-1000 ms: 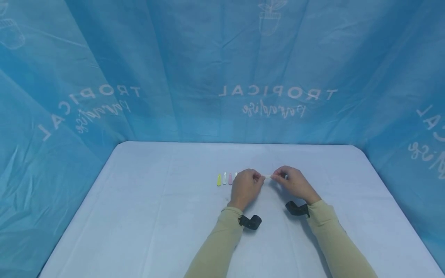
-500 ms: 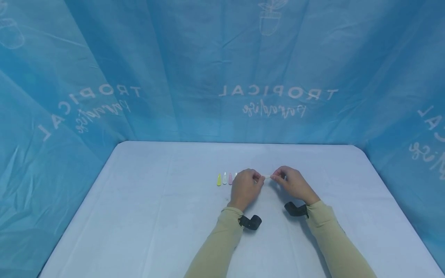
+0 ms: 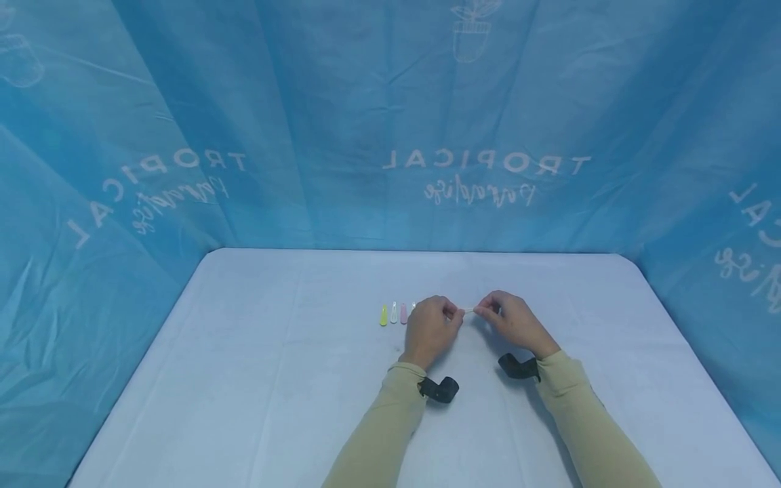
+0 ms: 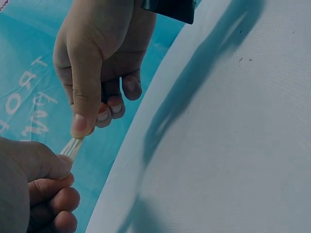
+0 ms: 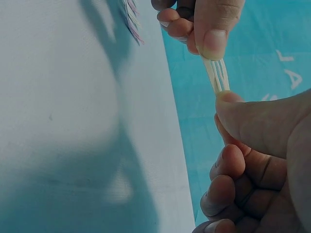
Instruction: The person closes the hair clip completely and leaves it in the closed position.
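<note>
A pale cream snap hair clip (image 5: 218, 76) is stretched between both hands above the table. My left hand (image 3: 430, 331) pinches one end between thumb and fingers. The opposite end is pinched by my right hand (image 3: 515, 321). Part of the clip's slotted frame shows between the two thumbs in the left wrist view, while the fingertips hide both ends. To the left of my left hand lie a yellow hair clip (image 3: 383, 315), a white one (image 3: 394, 312) and a pink one (image 3: 403, 313), side by side. Another pale clip (image 3: 413, 306) is mostly covered by that hand.
A white cloth covers the table (image 3: 213, 379). Blue printed curtains (image 3: 366, 102) hang along its back and both sides. A black wrist camera (image 3: 441, 390) sits on the left sleeve, and a second black camera (image 3: 517, 367) on the right one.
The hands and the cream hair clip hold nearly the same place. The row of clips on the table has not moved.
</note>
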`<state>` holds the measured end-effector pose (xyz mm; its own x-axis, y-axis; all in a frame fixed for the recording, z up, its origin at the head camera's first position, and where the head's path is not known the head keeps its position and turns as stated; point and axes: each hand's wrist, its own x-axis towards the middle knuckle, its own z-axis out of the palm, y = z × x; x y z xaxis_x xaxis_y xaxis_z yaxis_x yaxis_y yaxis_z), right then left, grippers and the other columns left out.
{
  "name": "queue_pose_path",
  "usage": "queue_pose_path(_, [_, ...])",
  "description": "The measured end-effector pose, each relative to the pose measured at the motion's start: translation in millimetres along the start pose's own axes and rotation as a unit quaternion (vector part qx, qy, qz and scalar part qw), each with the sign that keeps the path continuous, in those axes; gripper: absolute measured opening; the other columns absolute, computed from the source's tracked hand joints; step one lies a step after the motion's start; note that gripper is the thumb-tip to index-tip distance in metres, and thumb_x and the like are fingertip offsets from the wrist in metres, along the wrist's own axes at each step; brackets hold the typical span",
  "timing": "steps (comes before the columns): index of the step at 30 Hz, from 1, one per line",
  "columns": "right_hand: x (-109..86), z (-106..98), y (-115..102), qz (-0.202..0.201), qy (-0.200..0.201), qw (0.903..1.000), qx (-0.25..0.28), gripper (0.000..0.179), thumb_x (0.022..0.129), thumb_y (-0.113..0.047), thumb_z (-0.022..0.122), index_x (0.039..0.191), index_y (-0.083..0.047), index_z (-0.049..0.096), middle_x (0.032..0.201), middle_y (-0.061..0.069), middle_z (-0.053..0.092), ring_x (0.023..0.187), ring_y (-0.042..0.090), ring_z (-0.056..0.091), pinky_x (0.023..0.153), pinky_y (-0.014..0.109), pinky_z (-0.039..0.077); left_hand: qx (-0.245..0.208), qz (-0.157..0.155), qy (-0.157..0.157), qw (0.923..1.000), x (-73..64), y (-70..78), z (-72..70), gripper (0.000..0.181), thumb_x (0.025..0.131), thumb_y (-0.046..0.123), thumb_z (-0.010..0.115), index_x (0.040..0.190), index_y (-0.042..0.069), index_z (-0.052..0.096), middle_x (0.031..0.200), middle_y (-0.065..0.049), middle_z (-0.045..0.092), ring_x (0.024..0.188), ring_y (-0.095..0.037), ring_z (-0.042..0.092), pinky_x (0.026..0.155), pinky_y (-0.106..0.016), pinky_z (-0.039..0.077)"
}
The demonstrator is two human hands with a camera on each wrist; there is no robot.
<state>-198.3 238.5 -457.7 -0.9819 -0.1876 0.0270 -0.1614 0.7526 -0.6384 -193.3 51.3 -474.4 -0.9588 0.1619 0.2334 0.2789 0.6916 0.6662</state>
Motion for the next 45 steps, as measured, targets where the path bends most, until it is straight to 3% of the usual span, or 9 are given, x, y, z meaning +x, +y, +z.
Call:
queue_pose_path(10, [0.3, 0.8, -4.0, -0.015, 0.018, 0.9997, 0.002, 0.019, 0.099, -0.019, 0.066, 0.097, 0.000, 0.066, 0.083, 0.005, 0.061, 0.070, 0.017, 0.050, 0.063, 0.033, 0.042, -0.002, 0.011, 0.010, 0.9999, 0.8, -0.6, -1.3, 0.013, 0.093, 0.025, 0.073, 0.087, 0.014, 0.072, 0.079, 0.006, 0.064, 0.072, -0.007, 0.056, 0.066, -0.022, 0.046])
queue_pose_path(25, [2.2, 3.4, -0.7, -0.004, 0.031, 0.9995, 0.004, 0.017, 0.100, -0.018, 0.064, 0.102, -0.002, 0.069, 0.094, 0.008, 0.067, 0.082, 0.021, 0.055, 0.071, 0.036, 0.044, -0.020, 0.000, -0.010, 0.9998, 1.5, -0.9, -2.1, 0.014, 0.094, 0.027, 0.072, 0.092, 0.013, 0.074, 0.081, 0.006, 0.065, 0.072, -0.006, 0.057, 0.067, -0.021, 0.047])
queue_pose_path(38, [3.9, 5.7, 0.2, -0.007, 0.054, 0.9979, 0.035, 0.019, 0.099, -0.020, 0.065, 0.103, -0.002, 0.068, 0.097, 0.010, 0.068, 0.085, 0.024, 0.059, 0.072, 0.036, 0.045, -0.008, 0.010, -0.024, 0.9996, 1.5, 0.0, -1.9, 0.016, 0.095, 0.027, 0.071, 0.092, 0.012, 0.075, 0.082, 0.005, 0.067, 0.073, -0.007, 0.059, 0.068, -0.022, 0.048])
queue_pose_path(45, [3.1, 6.9, -2.2, -0.013, 0.071, 0.9957, 0.058, 0.019, 0.099, -0.019, 0.064, 0.104, -0.002, 0.069, 0.101, 0.013, 0.070, 0.093, 0.029, 0.063, 0.080, 0.042, 0.047, 0.010, 0.025, -0.030, 0.9992, 1.2, 1.3, 1.3, 0.014, 0.094, 0.026, 0.071, 0.094, 0.012, 0.076, 0.084, 0.005, 0.070, 0.076, -0.007, 0.062, 0.071, -0.022, 0.049])
